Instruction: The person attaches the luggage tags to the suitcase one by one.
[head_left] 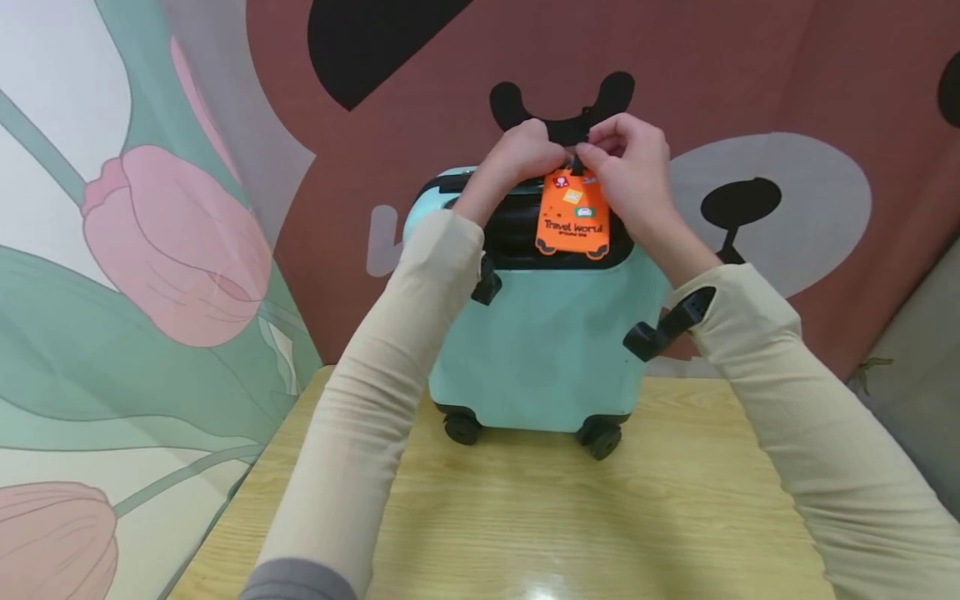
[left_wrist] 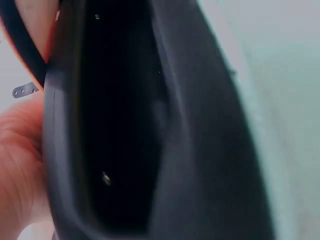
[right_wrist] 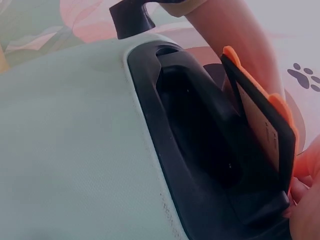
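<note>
Atop suitcase (head_left: 547,350) (table edge clear): both hands, tag (head_left: 573,212).

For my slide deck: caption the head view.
Both hands, left hand and right hand, pinch an orange luggage tag atop a mint suitcase.

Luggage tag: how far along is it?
Done: suitcase stands upright on the table, orange tag hangs at its top handle. In hand: left hand and right hand pinch the strap. Left: fastening; whether it's closed is hidden.
</note>
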